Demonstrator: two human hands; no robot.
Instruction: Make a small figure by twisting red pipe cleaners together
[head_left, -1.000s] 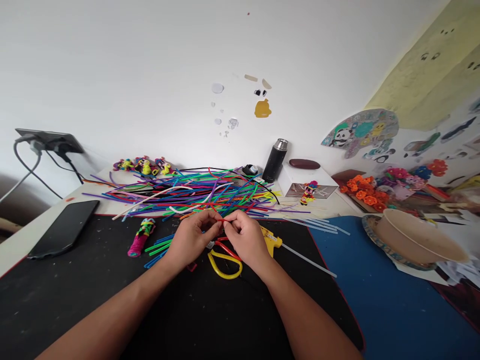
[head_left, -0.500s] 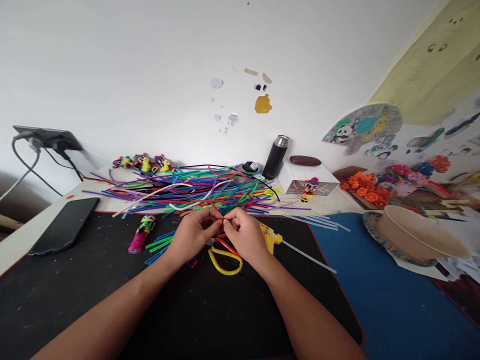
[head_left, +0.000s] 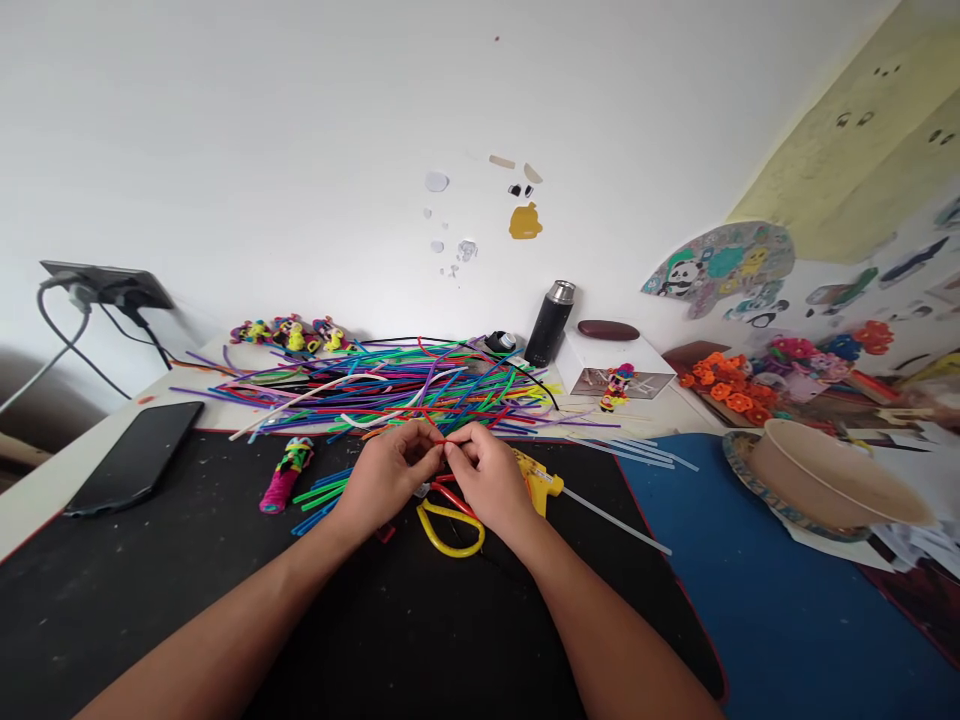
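Observation:
My left hand and my right hand meet over the black mat, thumbs and fingertips pinched close together. Between them they hold a thin red pipe cleaner; most of it is hidden by the fingers. Just below lie scissors with a yellow and red handle, their blades covered by my hands. A yellow glue gun with a clear glue stick sits beside my right hand. Left of my left hand are green and blue pipe cleaner pieces and a small pink and green figure.
A heap of coloured pipe cleaners lies along the wall. Behind it stands a black flask, beside a white box. A phone rests at left. On the blue mat's far side is a beige bowl.
The camera view has shifted slightly, so the scene sits a little lower. Both hands keep their pinch on the red pipe cleaner, with only small finger movement.

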